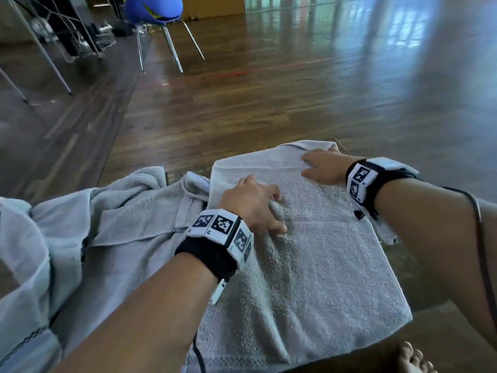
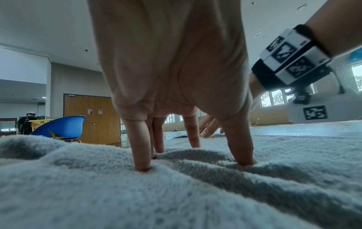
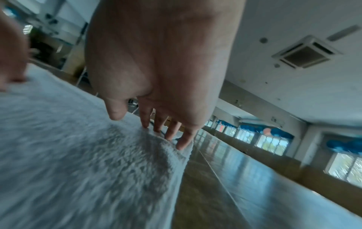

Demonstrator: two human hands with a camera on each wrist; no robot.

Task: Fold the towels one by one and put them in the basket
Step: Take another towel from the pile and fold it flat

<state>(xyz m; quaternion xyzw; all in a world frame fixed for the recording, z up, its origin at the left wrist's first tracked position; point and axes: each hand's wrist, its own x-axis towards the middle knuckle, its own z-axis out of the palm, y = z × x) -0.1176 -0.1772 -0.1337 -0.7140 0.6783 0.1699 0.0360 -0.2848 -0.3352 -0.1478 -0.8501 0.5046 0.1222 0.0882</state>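
A grey-white terry towel (image 1: 309,265) lies folded into a rectangle on the wooden floor in front of me. My left hand (image 1: 258,208) stands on its left middle part, with straight fingers (image 2: 141,155) pressing their tips into the pile and raising small wrinkles. My right hand (image 1: 322,165) lies flat on the far right corner, and its fingertips (image 3: 172,131) touch the towel's far edge (image 3: 184,155). Neither hand grips the cloth. No basket shows close by.
A heap of unfolded pale towels (image 1: 121,219) lies to the left, touching the folded one. A blue chair (image 1: 156,9) and table legs (image 1: 40,49) stand at the back left. My bare foot (image 1: 414,359) is at the bottom right. Far off, a yellow basket (image 2: 40,124) shows.
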